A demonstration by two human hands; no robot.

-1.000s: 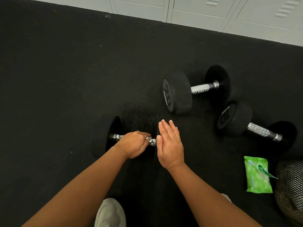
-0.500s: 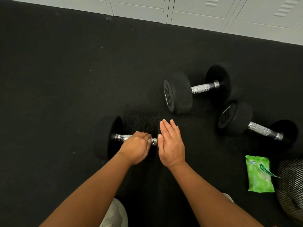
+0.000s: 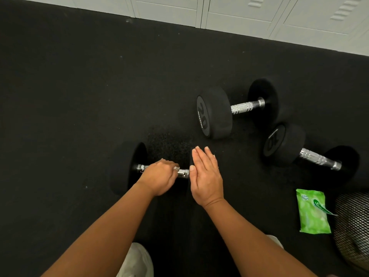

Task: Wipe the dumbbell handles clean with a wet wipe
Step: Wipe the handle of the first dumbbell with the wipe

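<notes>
The nearest black dumbbell (image 3: 127, 168) lies on the black rubber floor in front of me. My left hand (image 3: 159, 176) is closed over its chrome handle (image 3: 182, 172). A small white edge of the wet wipe (image 3: 176, 168) shows at my fingertips. My right hand (image 3: 206, 176) lies flat, fingers straight and together, on the dumbbell's right head, which it mostly hides. It holds nothing. Two more dumbbells marked 20 lie farther right, one at the back (image 3: 245, 106) and one to the right (image 3: 317, 158), with bare handles.
A green pack of wet wipes (image 3: 312, 214) lies on the floor at the right, next to a black mesh object (image 3: 353, 226). White lockers (image 3: 239, 15) line the far edge. The toe of my light shoe (image 3: 137, 260) shows at the bottom.
My left hand slid slightly right along the handle, then back left, baring more chrome near the right head. My right hand has stayed flat on that head.
</notes>
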